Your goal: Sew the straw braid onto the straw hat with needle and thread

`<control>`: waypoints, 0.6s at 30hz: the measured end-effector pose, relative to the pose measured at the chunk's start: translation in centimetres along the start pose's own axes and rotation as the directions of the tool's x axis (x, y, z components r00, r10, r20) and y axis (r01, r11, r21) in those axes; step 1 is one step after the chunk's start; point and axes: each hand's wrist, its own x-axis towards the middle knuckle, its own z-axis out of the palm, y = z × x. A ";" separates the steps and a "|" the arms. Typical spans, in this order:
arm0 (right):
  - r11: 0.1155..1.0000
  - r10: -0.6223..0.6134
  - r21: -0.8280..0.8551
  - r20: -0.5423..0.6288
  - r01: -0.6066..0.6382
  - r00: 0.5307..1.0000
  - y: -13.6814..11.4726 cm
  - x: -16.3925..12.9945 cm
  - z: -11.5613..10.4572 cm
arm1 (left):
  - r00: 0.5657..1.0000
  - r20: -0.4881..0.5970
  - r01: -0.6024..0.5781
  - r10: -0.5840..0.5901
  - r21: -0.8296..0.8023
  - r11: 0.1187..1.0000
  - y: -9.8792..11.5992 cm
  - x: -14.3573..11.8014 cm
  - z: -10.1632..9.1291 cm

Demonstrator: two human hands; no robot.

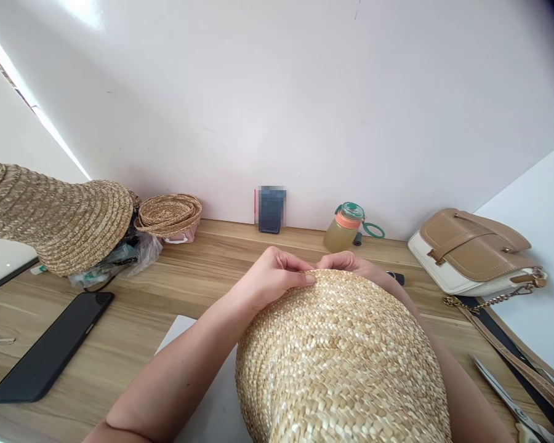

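Left hand (272, 277) pinches the far edge of the woven straw hat (341, 363); right hand (346, 263), mostly hidden, grips beside it; edge-working step, next demanding small, steady finger shifts.

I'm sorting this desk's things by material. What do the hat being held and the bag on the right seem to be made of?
The hat looks like woven natural straw: pale, matte, with a visible plaited pattern. Both hands, left hand and right hand, pinch its far edge. The bag seems smooth leather or imitation, tan over white, with a metal chain.

right hand (346, 263) mostly behind straw hat (341, 357), scissors (512, 403) cut off, card (271, 209) blurred
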 end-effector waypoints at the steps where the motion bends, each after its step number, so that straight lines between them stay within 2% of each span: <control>1: 1.000 0.004 0.005 0.003 -0.004 1.000 -0.1 -0.1 0.1 | 1.000 0.001 0.003 -0.003 -0.004 1.000 0.0 0.0 0.0; 8: 1.000 -0.019 0.008 -0.034 0.020 0.999 -0.6 -0.5 1.0 | 1.000 0.004 0.000 0.000 -0.011 1.000 0.0 0.0 -0.1; 13: 0.996 -0.025 -0.090 0.034 0.028 0.999 -0.9 -0.2 0.6 | 1.000 0.013 -0.021 0.022 -0.043 0.999 -0.1 -0.1 0.0; 18: 0.994 -0.056 -0.088 0.029 0.058 0.998 -1.1 -0.2 0.7 | 1.000 0.008 -0.024 0.025 -0.059 0.998 0.0 -0.2 0.0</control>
